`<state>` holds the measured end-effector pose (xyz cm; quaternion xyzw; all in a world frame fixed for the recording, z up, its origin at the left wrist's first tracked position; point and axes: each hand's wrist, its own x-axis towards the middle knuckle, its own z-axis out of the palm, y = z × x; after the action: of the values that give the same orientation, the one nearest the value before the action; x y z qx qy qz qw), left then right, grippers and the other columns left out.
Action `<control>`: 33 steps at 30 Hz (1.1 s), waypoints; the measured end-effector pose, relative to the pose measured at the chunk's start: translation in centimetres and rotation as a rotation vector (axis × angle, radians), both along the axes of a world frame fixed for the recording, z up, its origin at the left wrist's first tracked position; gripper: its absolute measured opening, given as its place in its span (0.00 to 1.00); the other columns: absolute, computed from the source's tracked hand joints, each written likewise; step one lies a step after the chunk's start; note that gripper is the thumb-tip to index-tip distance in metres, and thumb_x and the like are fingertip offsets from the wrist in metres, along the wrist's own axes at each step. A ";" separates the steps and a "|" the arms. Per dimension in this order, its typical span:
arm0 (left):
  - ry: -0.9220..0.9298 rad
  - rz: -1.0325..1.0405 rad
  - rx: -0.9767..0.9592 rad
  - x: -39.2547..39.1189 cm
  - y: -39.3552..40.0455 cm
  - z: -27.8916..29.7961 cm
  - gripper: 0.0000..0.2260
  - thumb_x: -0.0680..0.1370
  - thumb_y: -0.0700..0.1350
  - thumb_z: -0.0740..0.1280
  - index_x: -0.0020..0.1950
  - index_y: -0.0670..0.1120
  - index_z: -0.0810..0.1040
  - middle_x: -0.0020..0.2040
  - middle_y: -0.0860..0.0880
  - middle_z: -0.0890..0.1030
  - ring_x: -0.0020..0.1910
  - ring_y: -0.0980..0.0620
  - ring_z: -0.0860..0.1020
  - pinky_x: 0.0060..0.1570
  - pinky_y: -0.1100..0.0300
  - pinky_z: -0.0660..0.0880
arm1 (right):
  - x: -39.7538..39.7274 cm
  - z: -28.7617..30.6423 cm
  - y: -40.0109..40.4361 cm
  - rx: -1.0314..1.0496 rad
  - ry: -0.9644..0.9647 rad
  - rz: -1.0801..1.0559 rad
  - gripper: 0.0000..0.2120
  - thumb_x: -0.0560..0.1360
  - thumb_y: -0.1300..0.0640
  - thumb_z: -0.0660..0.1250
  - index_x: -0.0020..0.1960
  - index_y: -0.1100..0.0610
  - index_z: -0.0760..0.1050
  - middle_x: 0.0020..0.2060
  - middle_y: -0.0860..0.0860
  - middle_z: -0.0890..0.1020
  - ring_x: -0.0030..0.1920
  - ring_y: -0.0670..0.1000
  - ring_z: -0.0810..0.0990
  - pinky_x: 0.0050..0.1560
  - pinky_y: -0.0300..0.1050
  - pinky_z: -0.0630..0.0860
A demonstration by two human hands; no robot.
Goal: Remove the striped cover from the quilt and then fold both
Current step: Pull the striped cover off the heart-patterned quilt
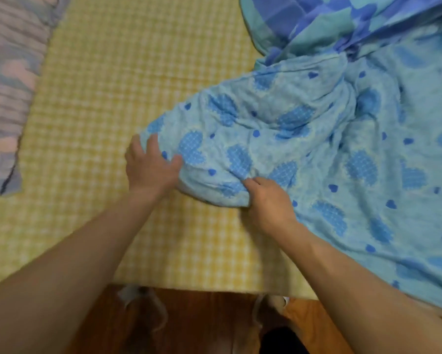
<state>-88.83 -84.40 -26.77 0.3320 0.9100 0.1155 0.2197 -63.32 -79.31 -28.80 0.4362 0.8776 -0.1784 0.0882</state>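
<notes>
A light-blue quilt (317, 149) printed with blue hearts lies crumpled across the right half of the bed. Its rounded near-left corner points toward the bed's middle. My left hand (151, 164) grips that corner, thumb on top and fingers curled round its edge. My right hand (268, 198) pinches a fold of the same fabric on the corner's near side. A cover (329, 19) with blue and teal stripes and blocks is bunched at the top right, partly under the quilt.
The bed carries a yellow checked sheet (128, 80). A pink and grey striped pillow (8, 85) lies at the far left. The bed's near edge (189, 287) runs below my arms, with a wooden floor (202, 323) beneath.
</notes>
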 end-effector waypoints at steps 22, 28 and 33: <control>-0.620 -1.430 -0.793 9.7 -2.0 4.4 0.19 0.75 0.54 0.59 0.51 0.42 0.81 0.52 0.43 0.83 0.52 0.44 0.79 0.56 0.50 0.76 | -4.3 4.4 0.0 -0.486 0.270 -0.989 0.51 0.71 0.40 0.70 0.80 0.50 0.40 0.78 0.58 0.52 0.74 0.64 0.57 0.73 0.58 0.60; -0.348 -0.726 -0.259 7.1 11.1 7.6 0.06 0.80 0.46 0.62 0.47 0.48 0.78 0.42 0.46 0.83 0.35 0.48 0.82 0.37 0.54 0.79 | -1.1 6.5 2.4 -0.329 0.369 -1.140 0.37 0.73 0.62 0.62 0.79 0.47 0.54 0.65 0.58 0.74 0.62 0.61 0.75 0.58 0.53 0.74; -0.577 -0.458 -0.027 10.8 21.5 7.8 0.07 0.79 0.48 0.64 0.52 0.47 0.73 0.49 0.41 0.81 0.41 0.43 0.81 0.44 0.49 0.80 | 0.9 12.0 3.2 -0.258 0.417 -1.143 0.30 0.71 0.64 0.62 0.71 0.45 0.71 0.60 0.54 0.80 0.60 0.58 0.77 0.55 0.47 0.73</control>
<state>-78.06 -62.85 -18.96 0.4778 0.7143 0.1400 0.4917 -62.43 -76.06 -16.77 0.7790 0.4754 -0.3833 -0.1426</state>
